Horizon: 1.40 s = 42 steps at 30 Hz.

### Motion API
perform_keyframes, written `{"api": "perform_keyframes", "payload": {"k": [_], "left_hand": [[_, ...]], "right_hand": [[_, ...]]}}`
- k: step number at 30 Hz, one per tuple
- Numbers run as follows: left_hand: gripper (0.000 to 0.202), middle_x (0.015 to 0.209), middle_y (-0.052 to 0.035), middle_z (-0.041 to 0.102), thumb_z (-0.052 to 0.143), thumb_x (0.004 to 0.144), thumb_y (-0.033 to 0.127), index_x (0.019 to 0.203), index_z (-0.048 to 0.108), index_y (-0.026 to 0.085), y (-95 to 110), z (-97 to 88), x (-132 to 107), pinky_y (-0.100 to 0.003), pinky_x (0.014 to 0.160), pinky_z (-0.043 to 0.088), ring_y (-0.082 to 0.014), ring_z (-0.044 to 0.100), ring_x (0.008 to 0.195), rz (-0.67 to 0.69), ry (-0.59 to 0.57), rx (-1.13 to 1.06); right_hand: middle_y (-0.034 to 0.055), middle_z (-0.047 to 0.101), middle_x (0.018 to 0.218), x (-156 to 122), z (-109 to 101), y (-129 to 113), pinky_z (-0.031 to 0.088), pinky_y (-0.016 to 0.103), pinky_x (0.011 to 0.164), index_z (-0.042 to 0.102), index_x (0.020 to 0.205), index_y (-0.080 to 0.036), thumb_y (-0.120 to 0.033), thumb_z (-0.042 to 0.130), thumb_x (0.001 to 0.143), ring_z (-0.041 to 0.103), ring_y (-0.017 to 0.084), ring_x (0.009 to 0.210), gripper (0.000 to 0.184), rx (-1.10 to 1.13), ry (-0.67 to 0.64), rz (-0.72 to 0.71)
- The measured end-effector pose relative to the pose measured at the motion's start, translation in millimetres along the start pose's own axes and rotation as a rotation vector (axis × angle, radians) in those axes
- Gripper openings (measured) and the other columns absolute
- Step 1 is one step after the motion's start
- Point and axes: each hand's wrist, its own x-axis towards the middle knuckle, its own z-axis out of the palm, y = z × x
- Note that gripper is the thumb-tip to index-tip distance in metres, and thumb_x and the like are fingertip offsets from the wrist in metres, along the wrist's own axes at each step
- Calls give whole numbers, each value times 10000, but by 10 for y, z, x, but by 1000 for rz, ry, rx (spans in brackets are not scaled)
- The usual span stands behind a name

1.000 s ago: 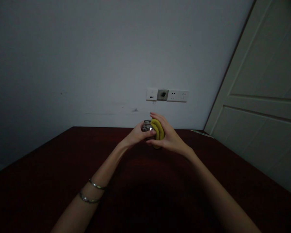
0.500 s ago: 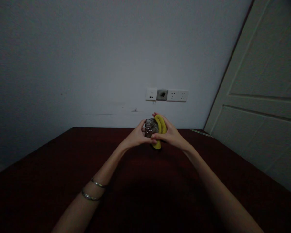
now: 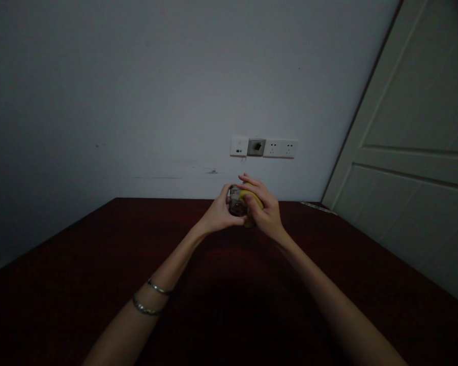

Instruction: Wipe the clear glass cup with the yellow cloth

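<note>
My left hand (image 3: 219, 212) is closed around a small clear glass cup (image 3: 235, 207), thumb below and fingers behind it. The cup looks tilted, and its far side is hidden. Against the cup's right side, my right hand (image 3: 267, 209) grips a soft yellow cloth (image 3: 245, 193), bunched under the fingers and thumb. A lower bit of the cloth shows beneath the right thumb, close to the left thumb tip. Both hands are held together above the far edge of the dark red table (image 3: 168, 239).
Behind the table stands a pale wall with a row of white sockets (image 3: 280, 148) and a grey wall plate (image 3: 256, 147). A panelled white door (image 3: 412, 198) is on the right. Near it, a flat strip (image 3: 318, 208) lies at the table's back right edge.
My right hand has shifted its hold, its fingers now lying over the top of the cloth. The cloth, folded and upright before, is now bunched and mostly covered. My left hand keeps the cup.
</note>
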Motion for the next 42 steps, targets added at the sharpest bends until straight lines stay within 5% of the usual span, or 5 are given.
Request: {"api": "perform_keyframes", "payload": {"k": [6, 14, 23, 33, 42], "left_hand": [[755, 1049, -74, 582, 745, 573, 210, 1226, 366, 183, 32, 5, -11, -374, 819, 482, -215, 592, 932, -5, -2, 172], [788, 1031, -81, 596, 732, 577, 184, 1266, 350, 172, 28, -37, -7, -333, 766, 490, -193, 608, 864, -14, 41, 223], [802, 977, -53, 631, 746, 569, 253, 1273, 365, 202, 123, -23, -24, -326, 723, 498, -207, 626, 841, -17, -11, 443], [710, 1043, -81, 624, 689, 641, 247, 1269, 363, 197, 28, -64, 0, -285, 676, 487, -198, 646, 825, -55, 54, 474], [761, 951, -41, 641, 756, 561, 276, 1227, 397, 196, 108, 3, -18, -293, 691, 492, -197, 635, 809, -76, 54, 467]], "right_hand": [[55, 665, 1120, 69, -51, 64, 427, 431, 989, 686, 968, -249, -390, 500, 880, 593, 190, 1076, 250, 54, 58, 175], [70, 593, 1227, -26, -30, -34, 366, 454, 1055, 647, 1100, -254, -224, 567, 844, 455, 222, 1257, 269, -122, -122, -152], [57, 676, 1084, 81, -80, 101, 437, 410, 987, 699, 975, -245, -301, 570, 846, 598, 190, 1068, 190, 65, 1, 196], [53, 592, 1234, -15, -33, 28, 367, 474, 1063, 648, 1102, -267, -239, 581, 838, 452, 219, 1259, 274, -195, -248, -188], [64, 640, 1146, 28, -45, 111, 462, 426, 962, 677, 1036, -266, -239, 569, 849, 592, 196, 1077, 217, -21, 29, 57]]}}
